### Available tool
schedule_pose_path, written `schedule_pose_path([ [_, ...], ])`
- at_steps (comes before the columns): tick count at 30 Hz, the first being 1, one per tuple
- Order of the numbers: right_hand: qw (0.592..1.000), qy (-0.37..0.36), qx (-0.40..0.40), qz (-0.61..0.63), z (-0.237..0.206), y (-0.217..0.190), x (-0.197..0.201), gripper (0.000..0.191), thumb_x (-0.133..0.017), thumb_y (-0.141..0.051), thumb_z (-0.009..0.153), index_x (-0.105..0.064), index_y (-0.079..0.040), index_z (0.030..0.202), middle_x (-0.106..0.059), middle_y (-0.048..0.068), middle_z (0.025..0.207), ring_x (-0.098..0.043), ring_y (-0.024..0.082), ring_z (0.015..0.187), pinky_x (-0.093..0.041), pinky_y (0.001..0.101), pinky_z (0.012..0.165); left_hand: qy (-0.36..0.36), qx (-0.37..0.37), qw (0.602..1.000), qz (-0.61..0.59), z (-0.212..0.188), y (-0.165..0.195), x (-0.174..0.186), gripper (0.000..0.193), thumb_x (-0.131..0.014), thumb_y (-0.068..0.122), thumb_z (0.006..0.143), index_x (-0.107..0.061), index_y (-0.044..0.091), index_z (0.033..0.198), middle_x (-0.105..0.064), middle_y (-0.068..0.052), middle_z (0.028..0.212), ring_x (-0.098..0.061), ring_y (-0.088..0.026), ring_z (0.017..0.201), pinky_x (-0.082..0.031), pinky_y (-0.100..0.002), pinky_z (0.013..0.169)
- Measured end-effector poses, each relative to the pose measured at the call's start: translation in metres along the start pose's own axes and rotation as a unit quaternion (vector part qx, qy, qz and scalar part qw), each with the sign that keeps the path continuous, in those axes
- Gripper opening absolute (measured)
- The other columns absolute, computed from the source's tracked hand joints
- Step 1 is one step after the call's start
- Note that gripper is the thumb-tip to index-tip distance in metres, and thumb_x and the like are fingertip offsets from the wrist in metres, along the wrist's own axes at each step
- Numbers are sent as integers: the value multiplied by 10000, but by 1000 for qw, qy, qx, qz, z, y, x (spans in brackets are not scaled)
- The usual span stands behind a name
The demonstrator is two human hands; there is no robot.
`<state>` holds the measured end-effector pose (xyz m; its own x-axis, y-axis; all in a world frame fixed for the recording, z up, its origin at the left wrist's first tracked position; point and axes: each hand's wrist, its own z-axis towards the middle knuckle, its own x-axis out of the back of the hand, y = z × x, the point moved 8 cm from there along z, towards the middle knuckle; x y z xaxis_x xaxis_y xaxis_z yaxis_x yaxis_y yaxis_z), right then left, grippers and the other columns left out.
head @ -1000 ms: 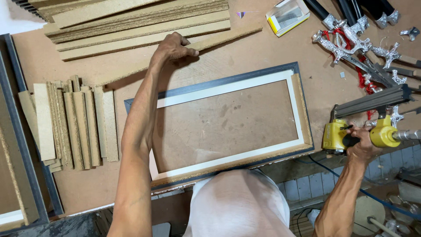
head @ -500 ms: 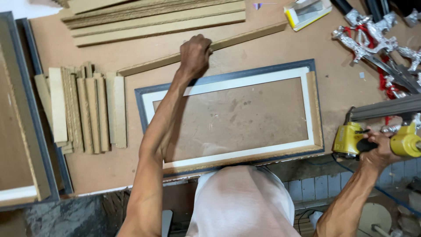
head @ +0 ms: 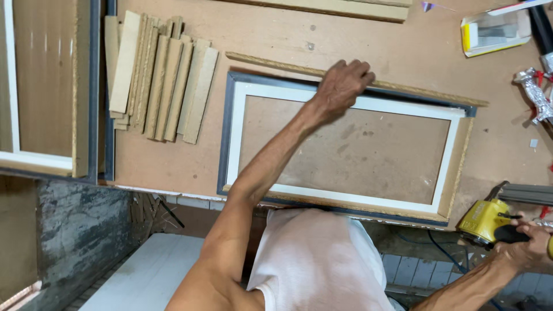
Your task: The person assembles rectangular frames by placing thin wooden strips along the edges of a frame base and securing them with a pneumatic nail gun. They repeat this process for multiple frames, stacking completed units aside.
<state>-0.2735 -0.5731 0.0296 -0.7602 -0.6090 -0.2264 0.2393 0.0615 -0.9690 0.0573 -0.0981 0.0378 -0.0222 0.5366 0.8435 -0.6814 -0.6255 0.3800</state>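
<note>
- Left hand [head: 343, 82]: reaching out over the far edge of the picture frame [head: 345, 147]. Fingers curled down tight onto a long thin wooden strip [head: 357, 80] that runs along the frame's far rail. Knuckles up; whether the thumb wraps under the strip cannot be told.
- The strip lies just beside the frame's far side, touching or nearly touching it, tilted slightly so its right end sits nearer than its left end.
- Frame: rectangular, dark grey outer edge, white inner border, lying flat on the brown workbench [head: 276, 40]. A bare board panel shows inside it. Raw wood edging visible along its right and near sides. Its near edge sits at the bench's near edge.
- Right hand [head: 527, 247]: at the near right, off the bench edge, wrapped around the black grip of a yellow nail gun [head: 487, 220]. Closed grasp; fingers partly cut off by the picture edge.
- A grey metal magazine runs right from the gun's top.
- Left of the frame: a pile of short wooden slats [head: 164, 78], laid side by side, well apart from the left hand.
- Far left: another frame [head: 52, 86], same grey and white, partly out of view.
- Far right: a small yellow and white box [head: 495, 33]; metal clamps [head: 536, 95] with red parts at the right edge.
- Far edge: longer wood lengths [head: 334, 7].
</note>
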Motion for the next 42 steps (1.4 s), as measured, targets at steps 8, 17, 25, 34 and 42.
schedule_pose_path([
  [8,999,-25,-42,-11,5,8,0,117,-575,24,916,-510,-3,822,-572,160,899,-635,307,867,-582,371,877,-38,17,998,-47,-36,28,-5,393,-502,-98,851,-684,41,1170,-637,-109,1078,-628,-250,1027,-512,-430,874],
  [17,995,16,-94,32,-5,11,-3,50,-550,21,849,-575,19,892,-606,168,931,-675,296,962,-604,316,832,-63,49,995,-63,-28,14,-19,369,-527,-98,860,-697,59,1147,-659,-112,1052,-627,-229,978,-504,-414,827],
  [25,999,6,-33,22,-10,2,-7,85,-557,46,853,-501,15,796,-553,171,883,-612,301,807,-624,359,825,-63,57,995,-53,-25,9,-25,388,-538,-120,836,-723,58,1127,-668,-110,1018,-622,-212,950,-492,-394,788],
  [34,999,7,41,26,-6,-14,-3,451,-582,106,886,-471,37,1317,-607,177,945,-646,298,780,-611,374,722,-19,-3,996,-91,-33,23,-11,317,-560,-96,797,-705,8,1059,-650,-192,1020,-615,-336,970,-469,-476,789],
  [42,998,46,43,-14,-29,-29,-3,418,-620,109,891,-485,71,1285,-594,145,907,-653,276,751,-595,362,642,-46,-6,999,-15,-31,33,0,267,-620,-60,870,-699,18,1113,-630,-135,926,-593,-280,892,-432,-433,713],
])
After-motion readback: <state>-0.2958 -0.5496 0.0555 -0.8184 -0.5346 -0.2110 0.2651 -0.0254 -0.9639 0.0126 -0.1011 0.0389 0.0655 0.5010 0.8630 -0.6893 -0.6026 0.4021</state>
